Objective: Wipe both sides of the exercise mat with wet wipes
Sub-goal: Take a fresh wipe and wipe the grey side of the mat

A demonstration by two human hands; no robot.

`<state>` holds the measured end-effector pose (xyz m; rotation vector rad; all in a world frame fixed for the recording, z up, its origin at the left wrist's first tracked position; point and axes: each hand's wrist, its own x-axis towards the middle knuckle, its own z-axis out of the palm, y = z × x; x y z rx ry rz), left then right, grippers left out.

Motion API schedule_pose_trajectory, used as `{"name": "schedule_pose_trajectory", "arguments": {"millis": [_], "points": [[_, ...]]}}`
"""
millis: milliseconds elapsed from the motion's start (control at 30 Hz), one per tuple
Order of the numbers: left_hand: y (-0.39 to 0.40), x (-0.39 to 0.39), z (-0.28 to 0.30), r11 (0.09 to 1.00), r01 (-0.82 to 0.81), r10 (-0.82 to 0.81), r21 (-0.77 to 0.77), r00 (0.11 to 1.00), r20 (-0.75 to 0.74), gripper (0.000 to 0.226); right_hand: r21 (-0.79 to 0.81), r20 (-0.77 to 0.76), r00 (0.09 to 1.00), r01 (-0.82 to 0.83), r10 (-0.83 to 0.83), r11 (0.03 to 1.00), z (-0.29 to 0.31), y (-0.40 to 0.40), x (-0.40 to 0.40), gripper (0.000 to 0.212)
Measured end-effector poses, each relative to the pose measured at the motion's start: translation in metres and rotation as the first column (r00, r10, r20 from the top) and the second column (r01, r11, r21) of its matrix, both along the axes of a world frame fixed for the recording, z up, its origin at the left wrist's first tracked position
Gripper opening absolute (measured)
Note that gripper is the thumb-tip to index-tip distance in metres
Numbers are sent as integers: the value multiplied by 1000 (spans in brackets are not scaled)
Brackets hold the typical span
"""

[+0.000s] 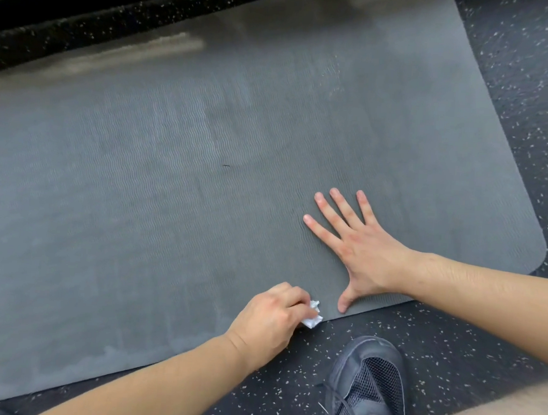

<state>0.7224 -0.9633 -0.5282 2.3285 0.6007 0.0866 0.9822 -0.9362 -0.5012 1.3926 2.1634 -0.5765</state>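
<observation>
A grey ribbed exercise mat (pixel 179 177) lies flat on the floor and fills most of the view. My left hand (pixel 270 318) grips a crumpled white wet wipe (pixel 313 315) at the mat's near edge. My right hand (pixel 356 243) presses flat on the mat with its fingers spread, just right of the wipe. Damp streaks show on the mat near the left front edge and further back.
Black speckled rubber flooring (pixel 520 93) surrounds the mat on the right and in front. My dark mesh shoe (pixel 368 386) stands on the floor just below the mat's edge. A dark ledge (pixel 86 13) runs along the far side.
</observation>
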Motion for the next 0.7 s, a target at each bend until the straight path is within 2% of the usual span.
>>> {"name": "schedule_pose_trajectory", "arguments": {"millis": [133,200,233,267,300,367,400,433,500,567,633,700], "points": [[0,2,-2,1000,7,-8,13,999,36,30,-30,-47,999,5,-7,1000,0,-2,3,173],[7,5,1,987,-119,126,-104,990,58,28,-33,-116,992,50,-54,998,7,1,5,163],[19,12,7,955,-225,245,-192,966,85,25,-29,-183,978,96,-100,995,14,9,8,155],[38,20,17,895,-347,388,-282,916,106,23,-44,-218,964,145,-151,988,24,25,14,148],[67,31,24,797,-479,548,-369,830,107,22,-41,-218,957,189,-194,981,34,46,22,147],[147,51,36,543,-687,799,-483,599,47,26,44,-136,966,227,-219,973,45,100,45,154],[193,58,36,475,-738,849,-479,527,29,25,65,-85,967,245,-240,967,47,128,58,159],[242,64,35,462,-773,866,-434,499,34,21,59,-45,961,275,-273,959,47,151,69,164],[328,75,36,484,-830,870,-277,489,58,11,8,-8,944,330,-329,944,39,186,82,171],[395,85,32,468,-874,883,-131,467,43,12,-39,27,933,358,-358,933,29,201,85,174],[443,98,28,440,-898,898,-14,440,22,14,-57,63,933,358,-355,932,20,205,83,174],[470,110,21,464,-884,886,53,462,-41,20,-72,71,933,358,-353,931,19,207,82,173]]}}
